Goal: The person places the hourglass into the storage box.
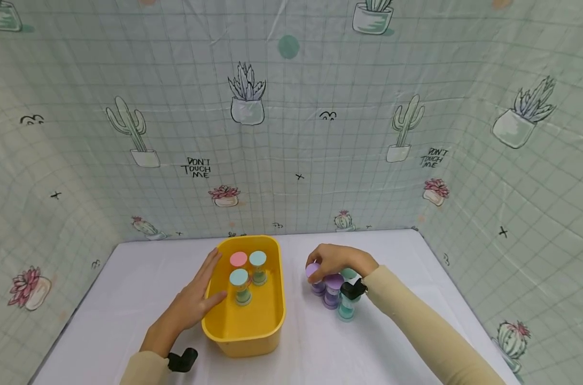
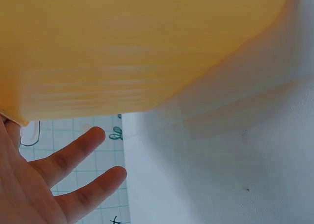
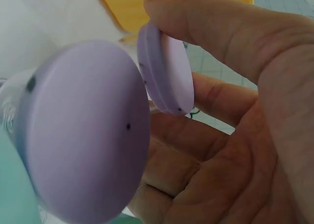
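Note:
My right hand (image 1: 339, 258) pinches the purple top of a sand timer (image 1: 312, 269) between thumb and fingers. Beside it stands a second purple-topped sand timer (image 1: 333, 281), large and close in the right wrist view. A teal sand timer (image 1: 346, 312) is near my wrist, and another green-topped one (image 1: 349, 273) is partly hidden behind the hand. My left hand (image 1: 192, 302) rests against the left rim of a yellow bin (image 1: 279, 299), fingers spread and straight, thumb over the rim. Inside the bin stand a pink-topped timer (image 1: 238, 259) and two blue-topped timers (image 1: 258, 258).
A white cloth (image 1: 142, 294) covers the table. Behind and at both sides hangs a gridded curtain (image 1: 301, 144) printed with potted plants. Black straps (image 1: 183, 360) sit on both wrists over beige sleeves.

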{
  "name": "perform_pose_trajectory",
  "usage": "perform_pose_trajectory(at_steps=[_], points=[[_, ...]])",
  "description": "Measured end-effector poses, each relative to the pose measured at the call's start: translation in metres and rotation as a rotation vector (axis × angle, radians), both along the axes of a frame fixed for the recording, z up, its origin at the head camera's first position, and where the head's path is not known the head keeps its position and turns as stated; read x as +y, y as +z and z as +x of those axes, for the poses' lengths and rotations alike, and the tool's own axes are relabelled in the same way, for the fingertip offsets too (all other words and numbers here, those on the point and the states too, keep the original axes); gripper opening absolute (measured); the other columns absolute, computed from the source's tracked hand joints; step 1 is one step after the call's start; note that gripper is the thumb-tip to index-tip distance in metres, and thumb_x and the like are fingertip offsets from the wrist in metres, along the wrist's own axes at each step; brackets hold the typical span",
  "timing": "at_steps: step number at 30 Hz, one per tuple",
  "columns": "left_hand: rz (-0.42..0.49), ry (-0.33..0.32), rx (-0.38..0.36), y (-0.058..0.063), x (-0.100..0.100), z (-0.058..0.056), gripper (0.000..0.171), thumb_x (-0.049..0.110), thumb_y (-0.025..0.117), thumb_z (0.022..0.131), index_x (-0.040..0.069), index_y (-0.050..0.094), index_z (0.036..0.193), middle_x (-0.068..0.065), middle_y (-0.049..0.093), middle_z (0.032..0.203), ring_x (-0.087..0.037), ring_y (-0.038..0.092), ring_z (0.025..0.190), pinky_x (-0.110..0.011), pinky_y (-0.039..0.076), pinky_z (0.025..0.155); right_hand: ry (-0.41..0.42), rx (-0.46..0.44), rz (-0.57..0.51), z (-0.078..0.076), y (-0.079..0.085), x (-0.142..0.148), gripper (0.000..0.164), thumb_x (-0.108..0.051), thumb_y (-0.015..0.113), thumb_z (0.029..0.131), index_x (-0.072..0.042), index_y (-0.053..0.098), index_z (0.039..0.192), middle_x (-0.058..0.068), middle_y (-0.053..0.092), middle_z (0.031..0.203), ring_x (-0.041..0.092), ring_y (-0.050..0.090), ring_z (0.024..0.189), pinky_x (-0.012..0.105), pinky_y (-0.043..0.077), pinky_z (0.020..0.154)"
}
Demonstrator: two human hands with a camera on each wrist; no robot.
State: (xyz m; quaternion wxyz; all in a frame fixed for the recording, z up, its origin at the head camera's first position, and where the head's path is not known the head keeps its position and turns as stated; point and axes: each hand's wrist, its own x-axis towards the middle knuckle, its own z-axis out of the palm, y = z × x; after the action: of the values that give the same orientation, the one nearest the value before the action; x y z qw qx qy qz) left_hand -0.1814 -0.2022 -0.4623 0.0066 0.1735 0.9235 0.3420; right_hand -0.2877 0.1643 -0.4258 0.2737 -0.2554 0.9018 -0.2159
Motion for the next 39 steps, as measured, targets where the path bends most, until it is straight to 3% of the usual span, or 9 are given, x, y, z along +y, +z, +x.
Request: perform_pose_trajectory(at_steps=[8, 14, 20, 33, 39], points=[[-0.006, -0.012, 0.015, -0.001, 0.0, -0.006, 0.085, 0.042, 0.057, 0.101, 0.013, 0.012, 0.167, -0.01, 0.004, 0.175, -0.048, 0.025, 0.154, -0.077, 0.034, 0.11, -0.012, -0.035, -0.019, -0.002, -0.001, 0.0, 0.038, -0.022, 0.076, 0.087, -0.006, 0.07, 0.121, 0.0, 0.072, 0.092, 0.012, 0.066, 0.076, 0.026, 0.057, 0.076], [0.004, -0.021, 0.009, 0.0, 0.001, -0.007, 0.085, 0.04, 0.057, 0.101, 0.012, 0.011, 0.167, -0.01, 0.003, 0.175, -0.048, 0.023, 0.155, -0.077, 0.031, 0.112, -0.011, -0.003, 0.024, -0.004, 0.0, 0.0, 0.043, -0.021, 0.075, 0.087, -0.006, 0.068, 0.127, 0.003, 0.067, 0.11, 0.015, 0.062, 0.09, 0.029, 0.056, 0.083], [0.004, -0.021, 0.016, 0.0, 0.0, -0.006, 0.085, 0.038, 0.058, 0.101, 0.012, 0.011, 0.167, -0.011, 0.004, 0.175, -0.048, 0.022, 0.155, -0.077, 0.03, 0.112, -0.024, 0.02, 0.033, -0.004, 0.0, 0.001, 0.046, -0.025, 0.08, 0.086, -0.006, 0.067, 0.126, 0.005, 0.065, 0.117, 0.018, 0.06, 0.097, 0.033, 0.056, 0.088], [-0.01, -0.016, 0.014, -0.002, -0.001, -0.004, 0.084, 0.039, 0.058, 0.101, 0.013, 0.012, 0.166, -0.011, 0.005, 0.175, -0.048, 0.025, 0.154, -0.078, 0.033, 0.11, -0.044, -0.07, -0.002, -0.011, 0.005, 0.007, 0.037, -0.024, 0.078, 0.087, -0.008, 0.07, 0.119, 0.003, 0.07, 0.1, 0.015, 0.066, 0.086, 0.036, 0.06, 0.085], [-0.016, -0.017, 0.031, -0.003, -0.004, -0.002, 0.083, 0.04, 0.057, 0.101, 0.011, 0.014, 0.166, -0.012, 0.006, 0.175, -0.049, 0.027, 0.153, -0.077, 0.036, 0.108, -0.017, -0.002, -0.04, -0.016, 0.022, 0.002, 0.039, -0.023, 0.075, 0.088, -0.008, 0.068, 0.123, 0.002, 0.072, 0.096, 0.019, 0.069, 0.085, 0.034, 0.057, 0.081]])
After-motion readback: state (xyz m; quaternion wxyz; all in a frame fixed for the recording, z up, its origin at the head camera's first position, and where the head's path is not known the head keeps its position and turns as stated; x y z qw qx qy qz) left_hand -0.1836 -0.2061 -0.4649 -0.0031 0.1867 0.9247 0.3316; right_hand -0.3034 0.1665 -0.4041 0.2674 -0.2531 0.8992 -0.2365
